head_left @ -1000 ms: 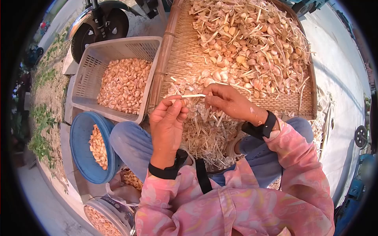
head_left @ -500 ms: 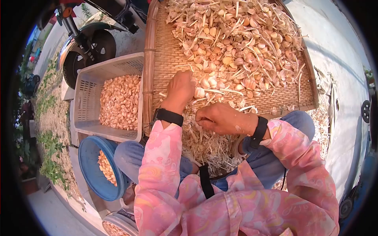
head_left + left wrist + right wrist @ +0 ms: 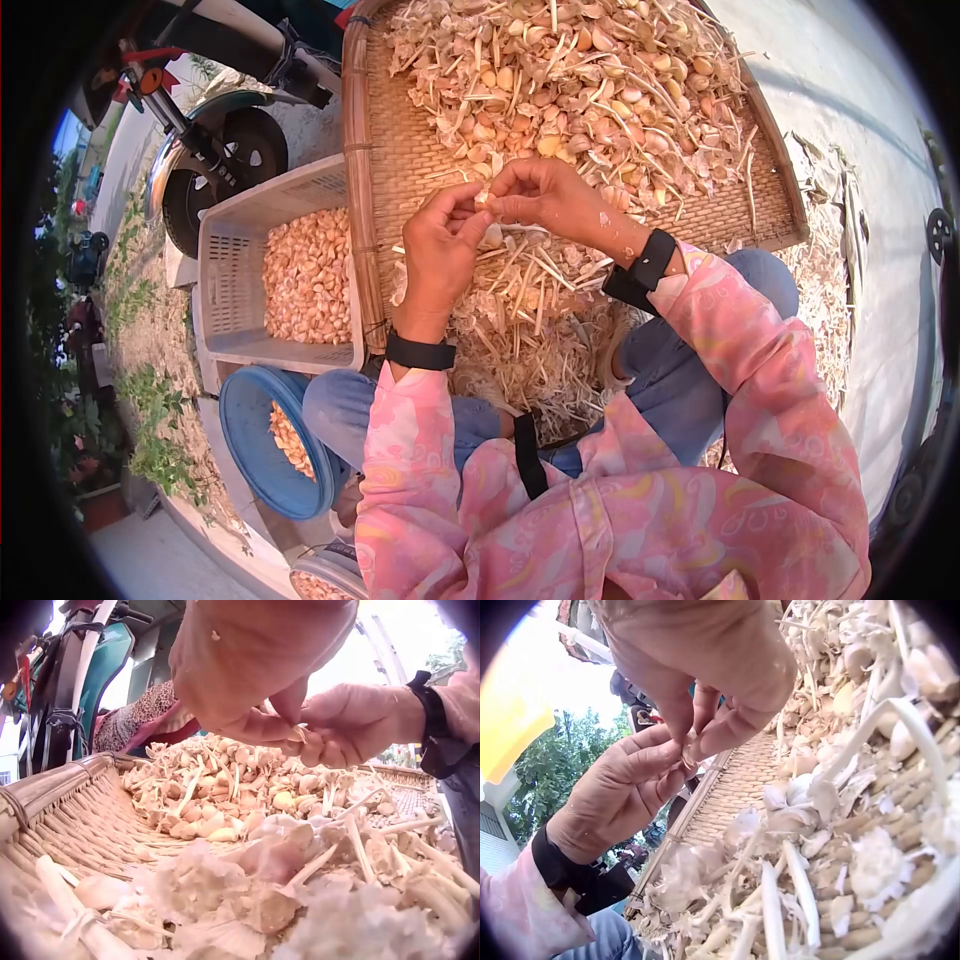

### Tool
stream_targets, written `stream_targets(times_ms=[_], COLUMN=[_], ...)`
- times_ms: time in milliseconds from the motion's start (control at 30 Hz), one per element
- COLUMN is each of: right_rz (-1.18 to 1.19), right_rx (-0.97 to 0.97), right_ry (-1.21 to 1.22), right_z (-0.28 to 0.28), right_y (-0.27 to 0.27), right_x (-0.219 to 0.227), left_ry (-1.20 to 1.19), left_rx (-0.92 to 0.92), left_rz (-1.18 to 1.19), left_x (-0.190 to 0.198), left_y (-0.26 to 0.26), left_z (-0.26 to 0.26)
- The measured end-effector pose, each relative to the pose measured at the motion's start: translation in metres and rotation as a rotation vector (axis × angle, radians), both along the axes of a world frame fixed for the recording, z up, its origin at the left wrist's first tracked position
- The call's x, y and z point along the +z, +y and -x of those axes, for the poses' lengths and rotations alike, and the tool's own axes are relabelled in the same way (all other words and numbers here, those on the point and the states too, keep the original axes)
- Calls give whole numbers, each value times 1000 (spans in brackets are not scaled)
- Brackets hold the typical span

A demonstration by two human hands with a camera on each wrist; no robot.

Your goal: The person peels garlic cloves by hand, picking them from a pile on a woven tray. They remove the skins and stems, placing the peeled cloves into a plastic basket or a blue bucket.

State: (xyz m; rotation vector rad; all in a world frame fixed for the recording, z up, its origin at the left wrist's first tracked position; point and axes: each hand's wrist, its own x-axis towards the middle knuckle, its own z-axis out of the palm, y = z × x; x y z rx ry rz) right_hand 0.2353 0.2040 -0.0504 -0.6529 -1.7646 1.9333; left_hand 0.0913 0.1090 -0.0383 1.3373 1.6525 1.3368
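While both hands meet over the tray, fingertips pinch a garlic piece

Above the woven tray (image 3: 400,150), toward its near left corner, the left hand (image 3: 440,255) and right hand (image 3: 560,205) both grip a small garlic piece (image 3: 484,199). Loose garlic (image 3: 560,110) is heaped toward the far edge; stalks and husks (image 3: 530,280) lie at the near edge. Beside the left edge, a crate (image 3: 230,270) holds cloves (image 3: 310,280).
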Motion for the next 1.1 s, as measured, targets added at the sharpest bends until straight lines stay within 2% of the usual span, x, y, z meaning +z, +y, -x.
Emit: stream_targets(times_ms=[133,233,333,433,533,633,733,833,933,1033,1100], right_rz=[-84,-220,-252,93,351,89,31,24,72,60,44], right_rx=[109,153,225,223,53,185,164,136,115,81,88], right_ry=[-18,-105,-113,-84,-16,-17,-13,-23,-14,-65,-101], right_z=[-7,-11,-12,-11,-6,0,4,8,11,13,14], right_y=[0,-1,-1,-1,-1,-6,-8,-7,-8,-13,-14], right_x=[6,16,24,22,22,16,9,4,-10,-17,-18], left_ry=[61,-11,-268,-346,-455,-563,-639,-571,-406,-367,-330], left_rx=[-83,-165,-209,-197,-104,-26,7,37,15,45,0], left_rz=[17,92,128,143,84,93,93,150,204,321,337], left_x=[4,12,14,18,19,12,6,-3,-3,-4,-6], left_y=[-10,-16,-20,-20,-14,-11,-9,-7,-5,-1,2], left_z=[-1,1,1,4,7,5,3,7,7,4,7])
